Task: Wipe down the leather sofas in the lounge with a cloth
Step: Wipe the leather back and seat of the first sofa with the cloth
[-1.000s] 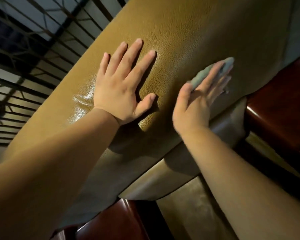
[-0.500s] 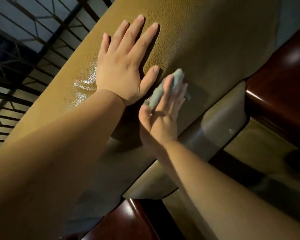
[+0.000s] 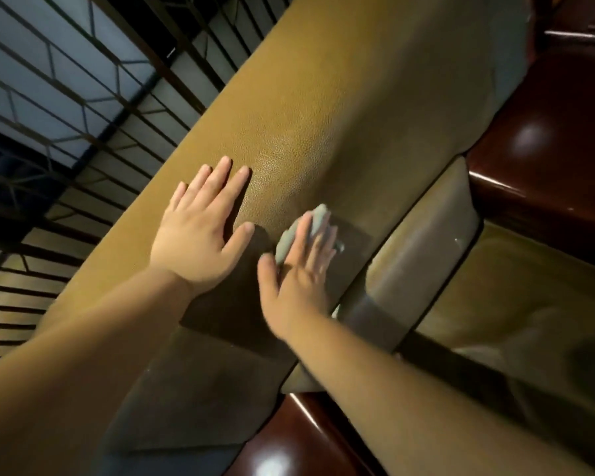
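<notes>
The tan leather sofa backrest (image 3: 340,108) runs diagonally across the head view. My left hand (image 3: 200,235) lies flat on its top, fingers straight and spread. Just to its right, my right hand (image 3: 299,266) presses a small grey-green cloth (image 3: 306,228) against the front face of the backrest with straight fingers. The cloth shows above and between the fingers; the rest of it is hidden under the palm. The right hand is blurred.
A glossy dark red wooden armrest (image 3: 547,149) stands at the right, another polished wooden part (image 3: 289,444) at the bottom. The seat cushion (image 3: 516,304) lies lower right. A black metal window grille (image 3: 66,97) fills the upper left behind the sofa.
My right hand swept the cloth leftward along the backrest, from well apart to beside my left hand. The view pulled back, so both hands now sit lower in frame.
</notes>
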Tool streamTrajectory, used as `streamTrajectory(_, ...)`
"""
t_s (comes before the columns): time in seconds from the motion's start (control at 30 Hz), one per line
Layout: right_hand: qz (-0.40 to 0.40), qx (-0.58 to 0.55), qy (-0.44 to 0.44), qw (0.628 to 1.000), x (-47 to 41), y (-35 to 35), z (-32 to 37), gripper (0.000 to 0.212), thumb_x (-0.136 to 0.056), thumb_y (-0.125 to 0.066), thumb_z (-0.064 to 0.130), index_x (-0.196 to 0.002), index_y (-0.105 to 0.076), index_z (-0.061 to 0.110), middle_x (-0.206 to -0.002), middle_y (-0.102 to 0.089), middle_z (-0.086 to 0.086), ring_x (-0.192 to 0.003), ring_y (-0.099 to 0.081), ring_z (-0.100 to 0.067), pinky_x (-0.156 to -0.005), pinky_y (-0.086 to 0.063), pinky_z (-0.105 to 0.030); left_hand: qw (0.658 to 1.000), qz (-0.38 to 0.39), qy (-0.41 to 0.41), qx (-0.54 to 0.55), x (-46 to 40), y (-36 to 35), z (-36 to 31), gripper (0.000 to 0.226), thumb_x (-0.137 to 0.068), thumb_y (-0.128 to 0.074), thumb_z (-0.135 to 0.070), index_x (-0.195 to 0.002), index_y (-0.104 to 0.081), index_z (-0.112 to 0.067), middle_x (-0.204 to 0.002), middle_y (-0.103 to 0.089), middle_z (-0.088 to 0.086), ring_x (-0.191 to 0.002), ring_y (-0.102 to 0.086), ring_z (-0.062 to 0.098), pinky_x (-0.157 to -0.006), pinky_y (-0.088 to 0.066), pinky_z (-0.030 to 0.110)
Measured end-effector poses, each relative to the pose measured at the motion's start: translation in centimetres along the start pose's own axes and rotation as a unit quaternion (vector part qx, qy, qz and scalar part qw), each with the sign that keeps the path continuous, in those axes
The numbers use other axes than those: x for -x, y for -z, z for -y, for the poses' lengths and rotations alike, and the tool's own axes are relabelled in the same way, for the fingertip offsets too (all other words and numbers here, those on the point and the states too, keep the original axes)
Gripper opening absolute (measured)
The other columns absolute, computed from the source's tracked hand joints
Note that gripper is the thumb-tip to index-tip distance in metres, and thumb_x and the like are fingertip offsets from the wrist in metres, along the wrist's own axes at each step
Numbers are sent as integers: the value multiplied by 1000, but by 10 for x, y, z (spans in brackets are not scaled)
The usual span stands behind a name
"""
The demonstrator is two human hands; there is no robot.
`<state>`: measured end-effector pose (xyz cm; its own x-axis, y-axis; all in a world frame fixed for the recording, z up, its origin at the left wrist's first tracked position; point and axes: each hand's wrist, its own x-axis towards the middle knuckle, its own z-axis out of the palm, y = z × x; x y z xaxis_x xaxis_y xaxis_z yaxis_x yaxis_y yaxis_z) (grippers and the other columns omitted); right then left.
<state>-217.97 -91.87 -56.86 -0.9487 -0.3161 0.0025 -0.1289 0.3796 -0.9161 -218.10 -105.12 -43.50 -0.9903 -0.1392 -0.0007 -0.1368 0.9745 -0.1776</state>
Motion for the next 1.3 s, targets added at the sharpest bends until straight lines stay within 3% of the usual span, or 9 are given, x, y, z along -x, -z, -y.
streamTrajectory(0.07, -12, 51, 87, 995, 35, -22, -14, 85, -105, -10, 64, -165, -9, 4, -168, -8, -32, -154, -7, -57, -125, -8, -66, 999, -34, 4, -22, 1, -12, -5, 77, -99, -36, -61, -169, -22, -31, -177, -17, 2, -163, -16, 30, -129, -17, 59)
streamTrajectory(0.13, -31, 62, 96, 993, 7, -17, -41, 79, -106, -11, 62, -166, -5, 10, -171, -4, -28, -157, -2, -53, -127, -1, -62, 997, -72, -1, -35, -1, -21, -4, 79, -97, -38, -62, -168, -26, -28, -175, -23, 5, -161, -22, 33, -127, -20, 60)
streamTrajectory(0.27, -164, 15, -139, 977, -100, 26, -79, 87, -95, -5, 63, -168, -7, 16, -175, -3, -16, -161, -1, -38, -127, -8, -58, 993, -106, -12, -45, 0, -31, 3, 80, -97, -37, -64, -168, -21, -30, -175, -23, 5, -160, -23, 35, -128, -19, 60)
streamTrajectory(0.33, -185, -2, -164, 969, -96, 20, -77, 87, -96, -7, 65, -168, -8, 16, -175, -4, -15, -161, -2, -38, -127, -10, -59, 993, -107, -5, -45, 0, -29, -2, 80, -98, -37, -63, -169, -22, -29, -175, -23, 6, -160, -23, 36, -127, -20, 60)
streamTrajectory(0.53, -39, 104, 20, 994, 47, -47, -63, 79, -106, -14, 60, -165, -5, 9, -168, -16, -33, -152, -5, -62, -118, -19, -75, 992, -112, 3, -52, 2, -25, -6, 82, -96, -39, -62, -168, -23, -26, -175, -23, 8, -159, -24, 37, -126, -22, 60)
streamTrajectory(0.77, -174, 13, -98, 980, -92, 23, -122, 78, -101, -24, 60, -169, -9, 24, -175, -3, -13, -161, -2, -36, -130, -9, -50, 991, -124, -1, -53, 2, -31, -3, 81, -97, -39, -60, -169, -21, -28, -174, -24, 8, -159, -24, 37, -127, -21, 59)
streamTrajectory(1.03, -32, 103, 46, 993, 42, -31, -99, 84, -104, -26, 61, -166, -5, 7, -168, -4, -34, -154, 1, -59, -120, -19, -72, 991, -125, 2, -54, 4, -29, -6, 80, -98, -40, -61, -168, -22, -27, -174, -25, 8, -158, -25, 37, -127, -21, 58)
streamTrajectory(1.2, -158, -13, -153, 975, -70, 9, -53, 90, -94, -12, 67, -169, -4, 17, -175, 1, -17, -159, 1, -44, -126, -8, -63, 989, -135, 0, -52, 4, -34, -4, 79, -98, -38, -62, -168, -21, -30, -174, -25, 6, -159, -25, 36, -127, -21, 58)
streamTrajectory(1.3, -173, -47, -38, 983, -33, -20, 8, 86, -101, -14, 66, -168, -9, 13, -175, -3, -17, -159, -2, -46, -126, -4, -67, 991, -126, 19, -48, 7, -29, -6, 78, -99, -35, -64, -169, -21, -31, -175, -24, 2, -160, -23, 34, -128, -17, 59)
